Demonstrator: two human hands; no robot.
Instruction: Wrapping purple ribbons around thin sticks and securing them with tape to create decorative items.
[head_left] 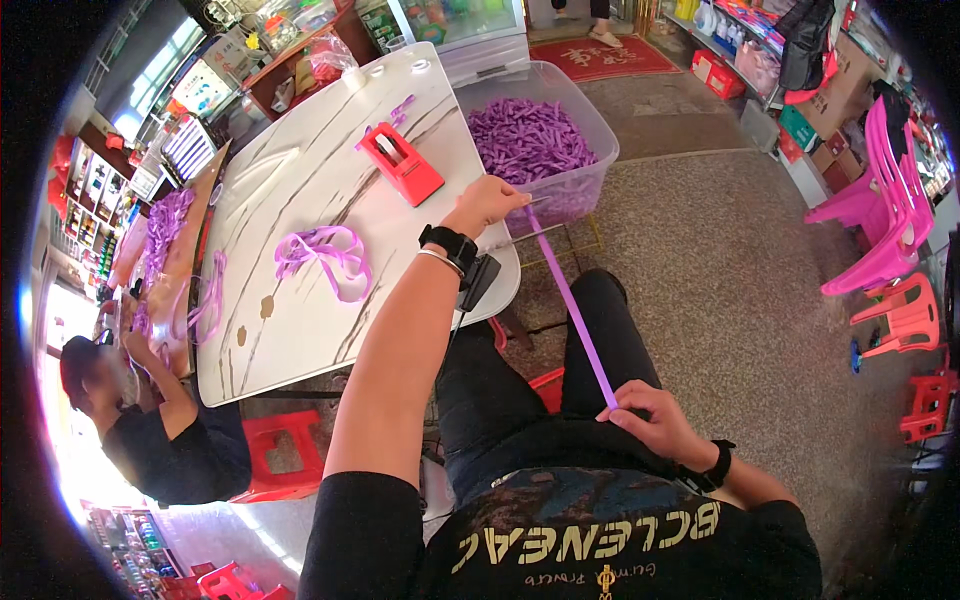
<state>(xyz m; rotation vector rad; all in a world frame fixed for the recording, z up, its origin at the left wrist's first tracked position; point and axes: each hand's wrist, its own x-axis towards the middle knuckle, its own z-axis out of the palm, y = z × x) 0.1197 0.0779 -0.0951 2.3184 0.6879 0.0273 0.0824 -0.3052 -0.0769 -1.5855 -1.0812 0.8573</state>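
Observation:
A narrow purple ribbon (570, 300) is stretched taut between my two hands, slanting from the table's right edge down toward my lap. My left hand (490, 203), with a black watch on its wrist, pinches the far end beside the table corner. A thin metal piece (537, 200) shows by its fingertips; I cannot tell what it belongs to. The near end is pinched between thumb and fingers of my right hand (655, 420), above my right thigh. Below my left wrist, a black device (479, 284) sits at the table edge.
On the marble-patterned table (300, 350) lie a red tape dispenser (403, 165) and a loose purple ribbon loop (335, 262). A clear bin (600, 150) beside it holds folded purple ribbons (530, 135). Another person (160, 430) sits at left. Pink chairs (880, 200) stand at right.

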